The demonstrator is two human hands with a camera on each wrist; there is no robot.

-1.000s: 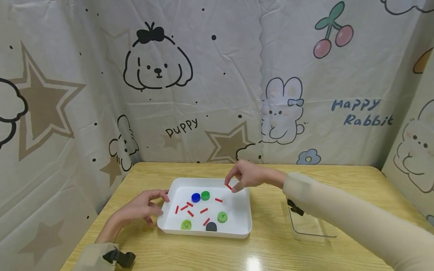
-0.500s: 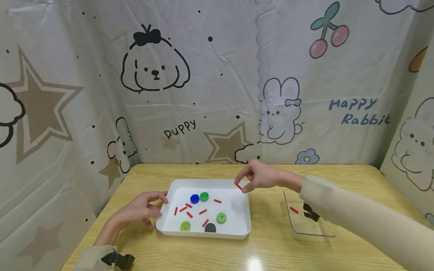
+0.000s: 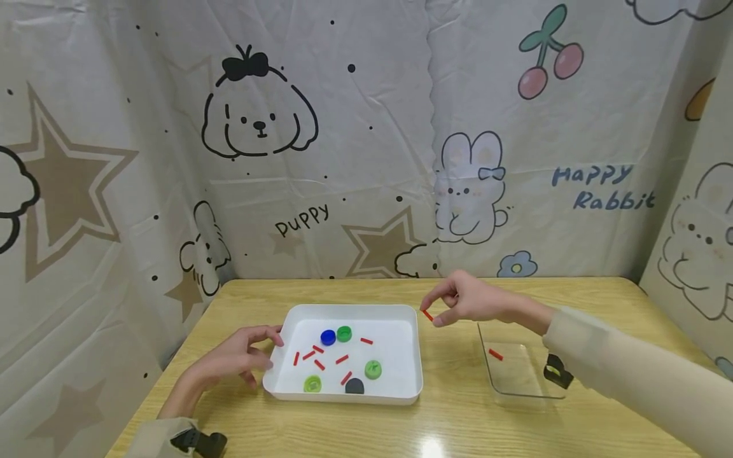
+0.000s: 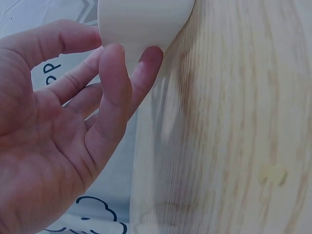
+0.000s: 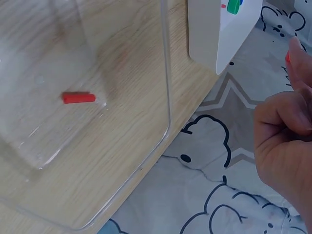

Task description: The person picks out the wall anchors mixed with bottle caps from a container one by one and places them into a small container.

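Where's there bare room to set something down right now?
Wood-grain tabletop is bare between the white rectangular tray and clear rectangular container, and in front of both. The tray's right end, beyond its rightmost green round cap, is free; its left and middle are crowded with red sticks.

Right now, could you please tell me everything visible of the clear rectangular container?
The clear rectangular container looks like plastic or glass; I cannot tell which. It has rounded corners, a thin rim and transparent walls. It sits upright and open on the pale wooden table, right of the white rectangular tray. One short red stick lies on its floor. In the head view, the beige right sleeve hides part of it.
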